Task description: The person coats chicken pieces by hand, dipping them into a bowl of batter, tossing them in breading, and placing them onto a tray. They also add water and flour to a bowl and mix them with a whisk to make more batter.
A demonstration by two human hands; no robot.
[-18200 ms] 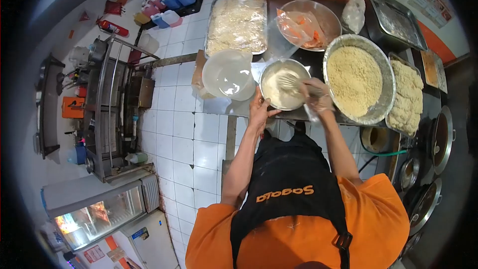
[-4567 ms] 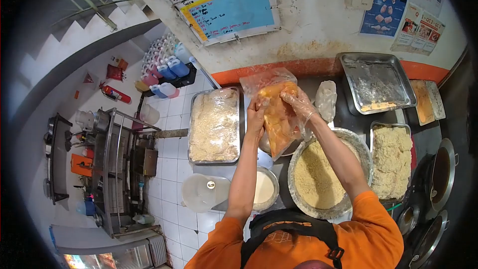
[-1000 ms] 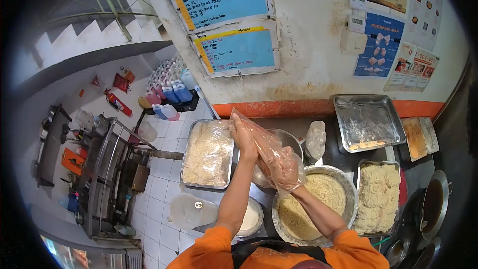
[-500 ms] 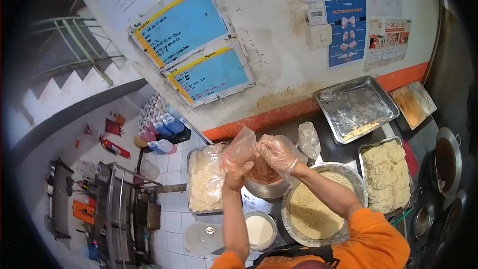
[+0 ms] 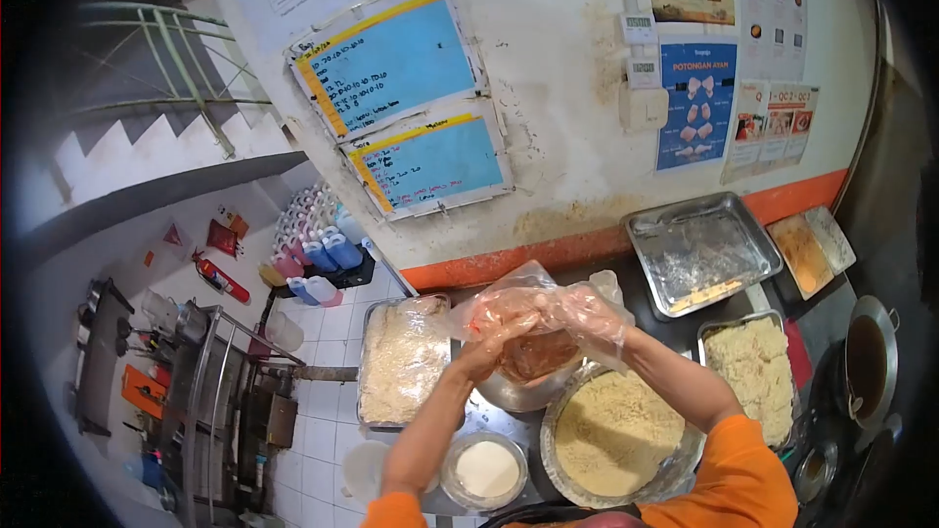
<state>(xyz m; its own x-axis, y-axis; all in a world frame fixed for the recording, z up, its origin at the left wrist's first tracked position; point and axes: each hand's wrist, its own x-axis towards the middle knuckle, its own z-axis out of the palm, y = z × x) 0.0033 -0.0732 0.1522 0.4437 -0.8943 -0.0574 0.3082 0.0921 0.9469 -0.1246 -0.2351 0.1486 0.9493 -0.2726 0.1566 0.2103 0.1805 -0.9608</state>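
My left hand [image 5: 494, 344] pinches the side of a clear plastic bag [image 5: 518, 295], its fingers bent against the film. My right hand [image 5: 593, 317], in a clear plastic glove, closes on the bag's other side, close to the left. Reddish-brown wet contents [image 5: 538, 357] show below my hands, over a metal bowl [image 5: 501, 394]; what they are I cannot make out. The hands partly cover the bowl. To its right sits a wide metal basin [image 5: 550, 430] of pale yellow crumbs [image 5: 616, 430].
A tray of pale coating [image 5: 403, 362] stands left, and a small bowl of white stuff [image 5: 487, 469] in front. Behind on the right lies a metal tray [image 5: 704, 249] with scraps. A tray of coated pieces [image 5: 748, 367] and a pan of brown liquid [image 5: 871, 357] stand right.
Both hands have shifted right in the view and come closer together. The plastic film now spreads over my left fingers, and more of the reddish contents shows beneath. The view has tilted slightly.
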